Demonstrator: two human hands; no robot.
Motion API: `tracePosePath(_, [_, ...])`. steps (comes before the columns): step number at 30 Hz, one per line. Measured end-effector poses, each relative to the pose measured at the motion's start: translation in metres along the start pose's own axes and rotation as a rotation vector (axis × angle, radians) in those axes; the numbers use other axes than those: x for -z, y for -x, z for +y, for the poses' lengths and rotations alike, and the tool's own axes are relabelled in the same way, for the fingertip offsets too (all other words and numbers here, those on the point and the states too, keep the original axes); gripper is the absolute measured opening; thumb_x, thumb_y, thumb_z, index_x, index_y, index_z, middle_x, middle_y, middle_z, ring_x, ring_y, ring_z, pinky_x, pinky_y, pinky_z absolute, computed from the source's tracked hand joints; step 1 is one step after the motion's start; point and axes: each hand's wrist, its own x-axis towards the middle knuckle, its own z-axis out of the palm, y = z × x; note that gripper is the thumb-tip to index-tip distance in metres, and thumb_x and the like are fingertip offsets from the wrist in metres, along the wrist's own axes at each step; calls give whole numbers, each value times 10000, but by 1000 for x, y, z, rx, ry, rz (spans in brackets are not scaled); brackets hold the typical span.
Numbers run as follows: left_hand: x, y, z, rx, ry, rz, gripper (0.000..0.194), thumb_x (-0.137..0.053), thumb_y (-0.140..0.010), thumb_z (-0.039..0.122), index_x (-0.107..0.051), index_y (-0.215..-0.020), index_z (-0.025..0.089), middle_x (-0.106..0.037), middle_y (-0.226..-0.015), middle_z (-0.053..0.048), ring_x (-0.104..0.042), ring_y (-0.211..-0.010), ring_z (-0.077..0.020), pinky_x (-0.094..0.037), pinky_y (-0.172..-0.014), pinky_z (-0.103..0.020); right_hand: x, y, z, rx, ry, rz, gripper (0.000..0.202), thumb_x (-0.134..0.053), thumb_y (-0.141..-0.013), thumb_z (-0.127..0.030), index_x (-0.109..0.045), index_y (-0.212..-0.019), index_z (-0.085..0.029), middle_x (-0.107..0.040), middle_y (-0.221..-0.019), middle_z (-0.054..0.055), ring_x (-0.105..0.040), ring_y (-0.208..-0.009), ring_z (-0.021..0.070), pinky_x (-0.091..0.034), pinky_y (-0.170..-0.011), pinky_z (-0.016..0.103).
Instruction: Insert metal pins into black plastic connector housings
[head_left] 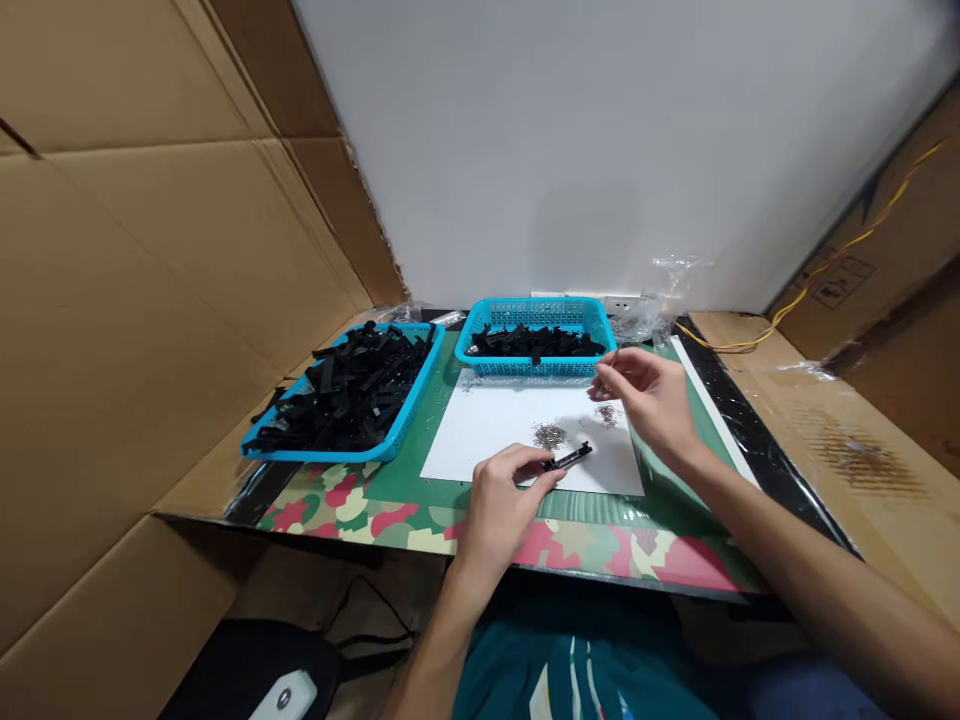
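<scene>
My left hand [514,490] pinches one end of a narrow black plastic part [574,458] between thumb and fingers, just above the white sheet [480,440]. Higher up and to the right is my right hand [649,392], its fingertips pressed together. Something thin and dark shows at those fingertips, too small to name. A pile of tiny metal pieces [549,435] lies on the sheet behind the black part. Below the right fingertips sits a smaller pile of similar pieces [607,414].
A blue basket [405,425] heaped with black parts stands at the left. Another blue basket [536,367], also holding black parts, is at the back by the wall. Clear plastic bags [652,318] and a yellow cable [795,300] lie at the back right. Cardboard walls flank the table.
</scene>
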Motion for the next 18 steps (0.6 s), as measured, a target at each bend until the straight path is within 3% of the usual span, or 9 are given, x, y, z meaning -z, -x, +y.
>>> tracePosePath(4, [1,2,4,-88,-50,40,62,-787,-878,210,-785,-940,217,-795,-971,-57,-757,-875,-215,-615,-789,-315,23,-17,14,-62,74,43,280,-689,-899,-435,-677,-956,-162,-667,-709,23,-656,-586,174,-575,-591,330])
tracePosePath(8, [14,-13,14,-137,-84,119,114,-758,-916,264,-789,-1010,209,-796,-1024,-71,-757,-896,-214,-612,-797,-315,36,-25,27,-42,440,-14,288,-502,-953,-355,-702,-1022,-159,-666,-716,33,-613,-591,184,-472,-609,313])
tracePosePath(11, [36,-53,20,-169,-181,226,175,-753,-924,309,-798,-1055,203,-802,-1020,-61,-748,-864,-199,-600,-796,-306,43,-30,34,-28,646,-63,274,-475,-905,-280,-728,-922,-176,-715,-794,73,-606,-698,212,-403,-656,309])
tracePosePath(14, [61,-110,20,-151,-426,383,237,-723,-938,313,-786,-1107,158,-801,-1066,-93,-739,-847,-201,-588,-837,-317,49,-34,38,-68,679,-164,226,-513,-836,-249,-727,-807,-180,-682,-710,60,-570,-667,206,-352,-636,301])
tracePosePath(18, [79,-170,9,-68,-604,336,250,-686,-928,231,-784,-1126,115,-806,-1077,-138,-743,-909,-235,-570,-867,-328,57,-37,38,-117,695,-279,256,-532,-847,-308,-738,-815,-158,-608,-640,27,-504,-612,176,-318,-600,289])
